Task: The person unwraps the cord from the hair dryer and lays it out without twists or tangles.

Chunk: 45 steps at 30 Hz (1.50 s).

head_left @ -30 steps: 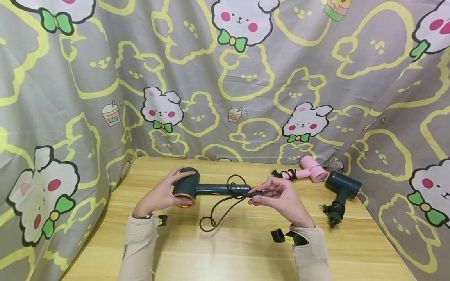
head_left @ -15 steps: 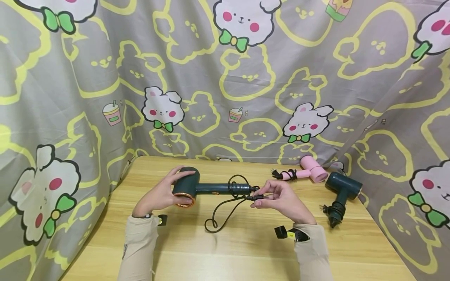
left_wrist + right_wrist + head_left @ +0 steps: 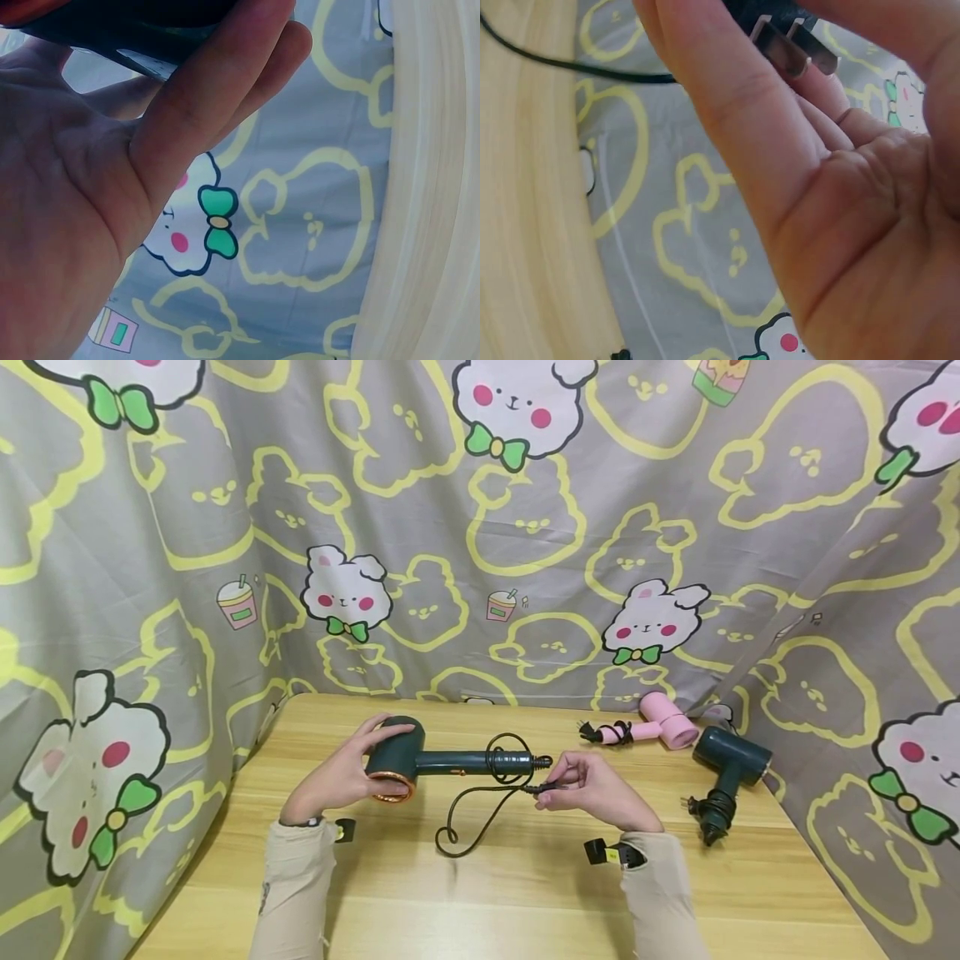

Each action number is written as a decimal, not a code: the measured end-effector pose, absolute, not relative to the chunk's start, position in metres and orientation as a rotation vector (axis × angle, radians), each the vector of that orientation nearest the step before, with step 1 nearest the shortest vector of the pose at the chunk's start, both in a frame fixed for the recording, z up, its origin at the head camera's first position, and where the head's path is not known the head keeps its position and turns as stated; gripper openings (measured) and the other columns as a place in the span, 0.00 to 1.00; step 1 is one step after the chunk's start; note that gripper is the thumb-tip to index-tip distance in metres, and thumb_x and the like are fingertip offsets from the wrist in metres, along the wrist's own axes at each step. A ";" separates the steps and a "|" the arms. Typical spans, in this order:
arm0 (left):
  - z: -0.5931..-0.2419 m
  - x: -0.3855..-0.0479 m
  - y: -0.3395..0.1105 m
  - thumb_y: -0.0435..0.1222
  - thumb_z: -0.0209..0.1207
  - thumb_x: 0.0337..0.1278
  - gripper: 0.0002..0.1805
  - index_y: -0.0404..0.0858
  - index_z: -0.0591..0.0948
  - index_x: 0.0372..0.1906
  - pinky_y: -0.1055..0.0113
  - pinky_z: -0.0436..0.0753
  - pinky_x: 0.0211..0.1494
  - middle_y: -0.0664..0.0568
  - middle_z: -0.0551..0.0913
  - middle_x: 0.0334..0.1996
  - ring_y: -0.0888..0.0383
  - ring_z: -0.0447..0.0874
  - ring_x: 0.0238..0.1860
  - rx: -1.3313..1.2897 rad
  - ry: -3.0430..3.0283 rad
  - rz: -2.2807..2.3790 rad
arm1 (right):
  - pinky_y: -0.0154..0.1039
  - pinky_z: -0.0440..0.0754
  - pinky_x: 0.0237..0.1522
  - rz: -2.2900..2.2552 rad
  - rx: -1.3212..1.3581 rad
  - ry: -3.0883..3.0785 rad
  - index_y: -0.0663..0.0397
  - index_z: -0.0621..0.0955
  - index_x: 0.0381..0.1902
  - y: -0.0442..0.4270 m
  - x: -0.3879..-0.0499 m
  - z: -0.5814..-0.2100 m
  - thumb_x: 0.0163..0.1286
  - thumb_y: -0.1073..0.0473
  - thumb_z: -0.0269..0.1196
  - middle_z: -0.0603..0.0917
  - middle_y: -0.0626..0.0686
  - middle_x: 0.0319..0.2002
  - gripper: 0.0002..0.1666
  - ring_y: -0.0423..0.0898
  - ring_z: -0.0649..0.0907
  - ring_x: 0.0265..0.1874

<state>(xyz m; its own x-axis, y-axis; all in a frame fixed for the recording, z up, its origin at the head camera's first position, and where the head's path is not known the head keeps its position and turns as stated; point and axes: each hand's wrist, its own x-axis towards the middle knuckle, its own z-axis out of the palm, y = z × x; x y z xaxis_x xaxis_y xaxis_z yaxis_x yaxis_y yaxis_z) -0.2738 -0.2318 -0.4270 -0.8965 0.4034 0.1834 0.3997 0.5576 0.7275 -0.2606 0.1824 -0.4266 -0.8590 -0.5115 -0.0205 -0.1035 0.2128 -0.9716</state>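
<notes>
A dark green hair dryer with an orange ring lies with its handle pointing right. My left hand grips its head, fingers over the top and thumb near the ring. Beside the handle's end, my right hand pinches the black plug between thumb and fingers. In the right wrist view the two metal prongs of the plug point toward the palm. The black cord loops around the handle and hangs in a curl below it.
A pink hair dryer with its cord wrapped lies at the back right. Next to it is a second dark green dryer, cord wound round its handle. A patterned curtain surrounds the wooden table.
My right hand has moved slightly right and down with the plug, away from the handle's end, and the hanging cord loop has shifted right. My left hand stays on the dryer's head.
</notes>
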 end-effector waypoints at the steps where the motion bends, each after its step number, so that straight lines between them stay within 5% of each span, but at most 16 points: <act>1: -0.427 -0.274 -0.232 0.48 0.82 0.42 0.48 0.64 0.71 0.73 0.42 0.79 0.60 0.43 0.56 0.80 0.35 0.74 0.65 0.714 2.770 1.290 | 0.45 0.89 0.47 -1.670 -0.559 2.172 0.68 0.78 0.42 0.182 -0.262 -0.428 0.64 0.63 0.74 0.91 0.67 0.41 0.18 0.57 0.92 0.41; 18: -0.427 -0.276 -0.228 0.50 0.81 0.43 0.48 0.64 0.72 0.73 0.40 0.78 0.60 0.45 0.56 0.80 0.34 0.73 0.66 0.741 2.760 1.270 | 0.44 0.89 0.48 -1.703 -0.401 2.287 0.68 0.73 0.39 0.181 -0.273 -0.444 0.65 0.69 0.70 0.88 0.74 0.42 0.15 0.56 0.92 0.40; 27: -0.425 -0.275 -0.226 0.49 0.82 0.42 0.48 0.63 0.73 0.72 0.39 0.77 0.62 0.44 0.55 0.81 0.32 0.71 0.68 0.760 2.744 1.267 | 0.41 0.89 0.46 -1.759 -0.301 2.417 0.70 0.76 0.41 0.176 -0.276 -0.443 0.62 0.74 0.68 0.91 0.66 0.38 0.13 0.57 0.92 0.40; 37: -0.425 -0.274 -0.224 0.49 0.81 0.43 0.48 0.61 0.72 0.74 0.40 0.77 0.63 0.43 0.55 0.81 0.33 0.70 0.69 0.796 2.716 1.270 | 0.33 0.86 0.37 -1.803 -0.244 2.643 0.68 0.81 0.42 0.173 -0.275 -0.437 0.64 0.64 0.74 0.91 0.65 0.40 0.15 0.38 0.89 0.32; 45: -0.424 -0.273 -0.222 0.49 0.81 0.42 0.48 0.61 0.73 0.73 0.42 0.77 0.63 0.44 0.53 0.82 0.33 0.70 0.69 0.780 2.712 1.250 | 0.34 0.88 0.44 -2.044 -0.274 2.508 0.73 0.78 0.47 0.174 -0.274 -0.435 0.66 0.63 0.73 0.89 0.70 0.43 0.20 0.41 0.92 0.36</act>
<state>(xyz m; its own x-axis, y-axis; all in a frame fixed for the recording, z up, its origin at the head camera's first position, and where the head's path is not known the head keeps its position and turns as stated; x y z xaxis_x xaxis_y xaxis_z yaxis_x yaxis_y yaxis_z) -0.2727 -0.2223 -0.4240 -0.8710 0.4658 0.1563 0.4214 0.5445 0.7252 -0.2739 0.1737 -0.4349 -0.9803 -0.0634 0.1872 -0.1962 0.1955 -0.9609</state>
